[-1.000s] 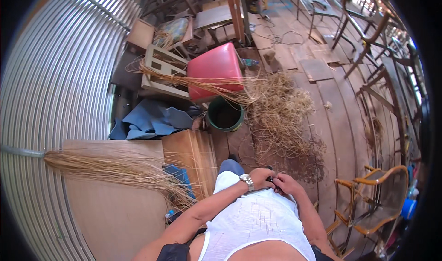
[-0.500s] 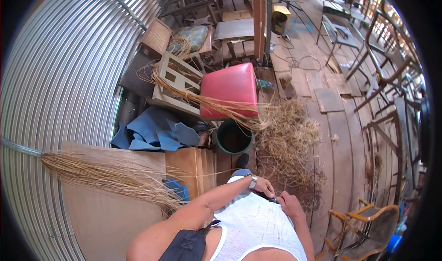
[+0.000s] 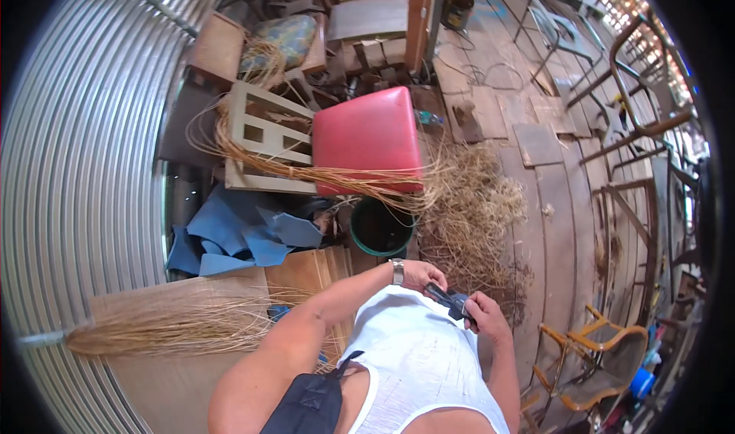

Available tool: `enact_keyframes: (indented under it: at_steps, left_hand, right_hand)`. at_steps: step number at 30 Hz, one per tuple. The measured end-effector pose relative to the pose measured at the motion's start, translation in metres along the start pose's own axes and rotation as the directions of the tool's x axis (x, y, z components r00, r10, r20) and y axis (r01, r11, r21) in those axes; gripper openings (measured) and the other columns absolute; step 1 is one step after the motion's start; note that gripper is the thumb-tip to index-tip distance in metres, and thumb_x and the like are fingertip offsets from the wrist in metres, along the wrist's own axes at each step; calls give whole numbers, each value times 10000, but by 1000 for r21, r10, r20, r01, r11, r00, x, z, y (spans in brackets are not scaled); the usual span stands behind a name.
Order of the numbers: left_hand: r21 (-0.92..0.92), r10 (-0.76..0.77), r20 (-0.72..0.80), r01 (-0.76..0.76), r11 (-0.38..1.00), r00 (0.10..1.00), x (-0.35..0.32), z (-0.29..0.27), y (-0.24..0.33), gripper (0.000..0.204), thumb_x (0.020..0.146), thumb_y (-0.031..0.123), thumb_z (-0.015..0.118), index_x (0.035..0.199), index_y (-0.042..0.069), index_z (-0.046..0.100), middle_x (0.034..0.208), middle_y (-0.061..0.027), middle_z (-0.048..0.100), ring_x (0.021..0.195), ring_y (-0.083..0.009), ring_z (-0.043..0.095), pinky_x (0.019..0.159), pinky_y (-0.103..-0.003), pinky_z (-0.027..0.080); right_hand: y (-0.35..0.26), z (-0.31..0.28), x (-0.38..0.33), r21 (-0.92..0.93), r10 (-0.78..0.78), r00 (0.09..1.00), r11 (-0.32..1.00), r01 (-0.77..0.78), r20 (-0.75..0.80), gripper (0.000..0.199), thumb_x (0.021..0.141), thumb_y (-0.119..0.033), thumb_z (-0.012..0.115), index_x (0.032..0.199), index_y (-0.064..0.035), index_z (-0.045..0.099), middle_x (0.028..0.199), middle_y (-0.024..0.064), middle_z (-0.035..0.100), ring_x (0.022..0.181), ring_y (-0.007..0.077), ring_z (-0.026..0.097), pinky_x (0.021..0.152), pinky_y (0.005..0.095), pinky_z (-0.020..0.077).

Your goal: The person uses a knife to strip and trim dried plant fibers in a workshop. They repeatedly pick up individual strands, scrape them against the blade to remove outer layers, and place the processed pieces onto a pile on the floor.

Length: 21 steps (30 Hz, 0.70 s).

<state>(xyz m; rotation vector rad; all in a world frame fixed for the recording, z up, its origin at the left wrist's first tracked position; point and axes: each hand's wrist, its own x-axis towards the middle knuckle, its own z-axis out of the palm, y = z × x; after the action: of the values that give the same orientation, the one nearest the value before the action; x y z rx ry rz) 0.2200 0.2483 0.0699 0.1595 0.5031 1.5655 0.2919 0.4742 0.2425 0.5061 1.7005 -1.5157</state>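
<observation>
Both hands met in front of the person's chest around a small dark tool (image 3: 452,302). The left hand (image 3: 423,275), wearing a wristwatch (image 3: 396,270), pinched one end; the right hand (image 3: 484,318) was closed on the other. Below lay a green bucket (image 3: 380,229), a red stool (image 3: 367,137) and loose straw (image 3: 475,204) on the plank floor (image 3: 559,227). A loosened grip would likely have dropped the tool into the straw, where it could be hard to find.

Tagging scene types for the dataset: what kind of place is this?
Likely a rattan or cane furniture workshop. Bundles of cane strands lie across a red cushioned seat, loose fibre scraps litter the plank floor, and bare chair frames stand around. Corrugated metal wall on the left.
</observation>
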Motion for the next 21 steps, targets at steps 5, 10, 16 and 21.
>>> enact_keyframes:
  at_steps: [5,10,16,21]
  left_hand:
    - [526,176,-800,811,-254,574,-16,-35,8,317,818,268,608,1103,153,685,1183,-83,633,1189,-332,512,947,-624,367]
    - [363,116,-928,930,60,355,-54,-85,41,569,779,499,629,1263,204,575,1330,-144,478,1257,-342,441,1032,-490,377]
    - [481,633,-636,868,-121,441,-97,-171,105,384,792,313,689,1073,69,595,1070,-153,559,1024,-332,560,863,-433,472]
    - [316,724,-655,949,0,218,-94,-188,175,570,784,453,680,1219,113,542,1203,-146,551,1152,-328,508,957,-441,433]
  right_hand:
    - [-3,-9,-22,269,15,999,963,-3,-43,170,957,-218,529,876,-68,536,607,24,574,421,52,452,386,194,313]
    - [51,-44,-47,335,137,961,941,-50,-241,215,963,-244,530,860,-56,512,617,66,591,418,80,460,385,217,340]
    - [211,-40,-121,373,576,687,815,-443,-442,245,948,-232,513,820,-23,510,587,97,572,402,141,476,355,284,351]
    - [248,14,-201,304,779,478,609,-733,-406,295,944,-228,515,750,-7,534,564,106,574,406,180,514,362,327,380]
